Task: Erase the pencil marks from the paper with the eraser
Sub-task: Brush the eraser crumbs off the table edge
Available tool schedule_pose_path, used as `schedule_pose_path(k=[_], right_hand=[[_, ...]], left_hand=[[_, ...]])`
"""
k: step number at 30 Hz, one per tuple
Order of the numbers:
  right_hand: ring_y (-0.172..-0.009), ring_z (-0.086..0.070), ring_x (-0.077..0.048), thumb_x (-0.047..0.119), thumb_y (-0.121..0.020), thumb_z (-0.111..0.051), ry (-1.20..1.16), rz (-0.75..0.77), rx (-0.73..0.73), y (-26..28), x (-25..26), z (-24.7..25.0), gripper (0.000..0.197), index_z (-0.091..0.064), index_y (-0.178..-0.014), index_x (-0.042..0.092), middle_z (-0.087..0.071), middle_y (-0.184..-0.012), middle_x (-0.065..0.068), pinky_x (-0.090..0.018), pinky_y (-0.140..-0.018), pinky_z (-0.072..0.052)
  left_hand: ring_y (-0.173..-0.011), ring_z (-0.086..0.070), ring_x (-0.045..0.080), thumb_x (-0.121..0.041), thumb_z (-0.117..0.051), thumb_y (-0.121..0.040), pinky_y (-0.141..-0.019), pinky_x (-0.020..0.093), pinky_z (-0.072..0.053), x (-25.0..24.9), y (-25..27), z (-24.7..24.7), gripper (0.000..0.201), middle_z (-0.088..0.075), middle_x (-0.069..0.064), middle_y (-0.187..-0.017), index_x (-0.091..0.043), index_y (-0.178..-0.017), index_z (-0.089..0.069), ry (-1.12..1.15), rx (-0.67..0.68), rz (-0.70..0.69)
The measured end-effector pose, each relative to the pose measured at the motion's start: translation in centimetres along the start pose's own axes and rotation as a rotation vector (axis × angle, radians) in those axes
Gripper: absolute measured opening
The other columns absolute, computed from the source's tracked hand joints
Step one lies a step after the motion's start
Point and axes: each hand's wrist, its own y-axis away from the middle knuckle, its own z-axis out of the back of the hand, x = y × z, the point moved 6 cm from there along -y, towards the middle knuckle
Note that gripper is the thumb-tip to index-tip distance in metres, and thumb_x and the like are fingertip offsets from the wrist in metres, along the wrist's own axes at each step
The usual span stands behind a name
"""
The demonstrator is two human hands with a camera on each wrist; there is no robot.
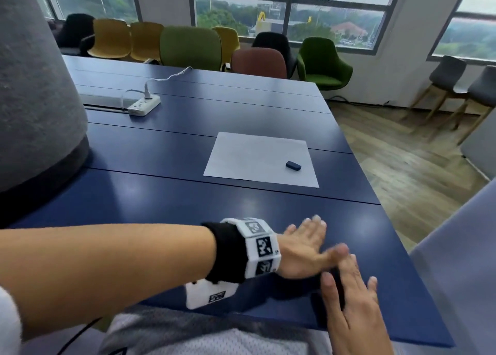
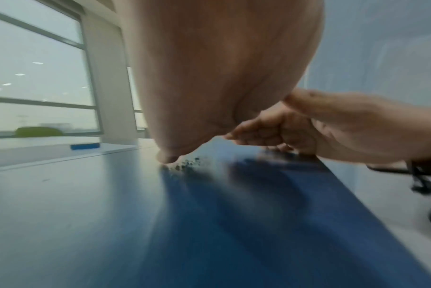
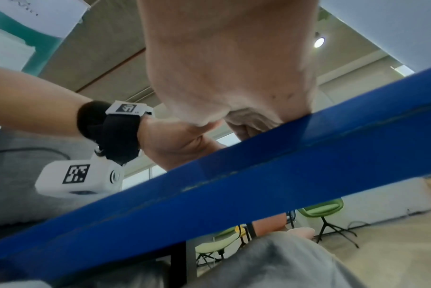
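A white sheet of paper (image 1: 255,158) lies flat on the blue table (image 1: 188,199), right of the middle, and no pencil marks show on it. A small dark eraser (image 1: 293,165) lies on the sheet's right part, free of both hands. My left hand (image 1: 312,238) lies near the table's front right edge with straight fingers, its edge on the surface. In the left wrist view dark eraser crumbs (image 2: 188,163) sit right by its fingertip. My right hand (image 1: 349,282) is at the table edge just beside it, fingers straight, holding nothing.
A white power strip (image 1: 144,105) with a plugged cable lies at the back left. A grey padded column (image 1: 35,86) stands at the left. Coloured chairs (image 1: 190,46) line the far side under the windows. Wooden floor lies to the right of the table.
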Motion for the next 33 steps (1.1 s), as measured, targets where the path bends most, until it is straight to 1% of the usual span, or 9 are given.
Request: schedule_pose_path(k=[8,11,14,16,19,22,26,31,33], right_hand=[[-0.143,-0.003,0.010,0.088,-0.076,-0.010,-0.044,0.124,-0.082,0.3,0.3,-0.3,0.098,-0.032,-0.147,0.025,-0.023,-0.153,0.022,-0.014,-0.117,0.005],[-0.137,0.001,0.021,0.083,-0.082,-0.013,-0.037,0.163,-0.116,0.3,0.3,-0.4,0.095,-0.040,-0.145,0.018,-0.032,-0.151,0.014,-0.015,-0.116,0.000],[-0.138,0.001,0.019,0.081,-0.084,-0.014,-0.048,0.163,-0.145,0.4,-0.1,-0.1,0.092,-0.035,-0.146,0.016,-0.035,-0.150,0.008,-0.030,-0.119,-0.016],[-0.139,0.003,0.012,0.091,-0.071,-0.009,-0.109,0.042,-0.176,0.4,-0.5,0.6,0.100,-0.015,-0.147,0.027,-0.029,-0.150,0.013,-0.041,-0.112,-0.029],[-0.134,0.002,0.024,0.077,-0.086,-0.017,-0.065,0.142,-0.236,0.7,0.0,1.2,0.086,-0.031,-0.149,0.020,-0.035,-0.144,0.016,-0.059,-0.097,-0.038],[-0.138,0.001,0.016,0.090,-0.072,-0.015,-0.127,0.064,-0.170,0.8,0.0,0.9,0.090,-0.030,-0.146,0.042,-0.018,-0.137,0.053,-0.038,-0.107,-0.033],[-0.143,0.004,-0.002,0.098,-0.058,-0.009,-0.170,0.049,-0.058,1.1,0.2,0.3,0.098,-0.009,-0.142,0.046,-0.008,-0.141,0.044,-0.029,-0.108,-0.027],[-0.138,0.003,0.018,0.078,-0.085,-0.021,-0.066,0.206,-0.176,1.1,0.2,0.1,0.086,-0.033,-0.148,0.020,-0.026,-0.144,0.027,-0.044,-0.108,-0.030],[-0.142,-0.011,0.005,0.069,-0.087,-0.034,-0.078,0.233,-0.246,1.1,-0.4,0.2,0.079,-0.036,-0.147,0.017,-0.037,-0.144,0.015,-0.041,-0.106,-0.039]], left_hand=[[-0.145,0.028,0.024,-0.072,-0.012,-0.092,-0.118,0.044,0.014,11.2,6.0,1.6,0.096,0.033,0.014,-0.155,-0.003,-0.149,0.022,-0.107,-0.216,0.613],[-0.141,0.034,0.025,-0.085,0.002,-0.080,-0.115,0.046,0.020,8.0,3.9,-0.2,0.109,0.035,0.015,-0.154,-0.004,-0.149,0.023,-0.075,-0.202,0.500],[-0.139,0.036,0.020,-0.090,0.034,-0.033,-0.114,0.045,0.023,3.3,0.0,-1.0,0.144,0.033,0.011,-0.155,-0.007,-0.150,0.021,-0.085,-0.168,0.282],[-0.143,0.031,0.017,-0.088,0.026,-0.055,-0.115,0.043,0.022,0.3,-1.7,-1.2,0.126,0.028,0.007,-0.158,-0.009,-0.152,0.016,-0.010,-0.113,0.177],[-0.146,0.023,0.016,-0.065,-0.004,-0.096,-0.118,0.040,0.015,-0.4,-1.9,1.3,0.082,0.024,0.006,-0.160,-0.009,-0.153,0.014,0.176,-0.131,0.162],[-0.145,0.026,0.023,-0.075,0.001,-0.088,-0.118,0.042,0.013,5.8,1.0,4.4,0.096,0.030,0.011,-0.157,-0.007,-0.151,0.020,0.045,-0.242,0.348],[-0.146,0.025,0.026,-0.071,-0.010,-0.092,-0.119,0.045,0.011,13.8,5.8,3.7,0.094,0.029,0.015,-0.157,-0.002,-0.151,0.018,-0.072,-0.273,0.710],[-0.142,0.033,0.022,-0.072,-0.006,-0.092,-0.116,0.045,0.019,7.2,1.1,0.6,0.091,0.033,0.010,-0.155,-0.008,-0.151,0.020,-0.094,-0.189,0.391],[-0.141,0.033,0.017,-0.077,0.004,-0.085,-0.116,0.044,0.020,2.6,-1.4,-0.8,0.096,0.030,0.007,-0.157,-0.010,-0.152,0.017,-0.102,-0.143,0.227]])
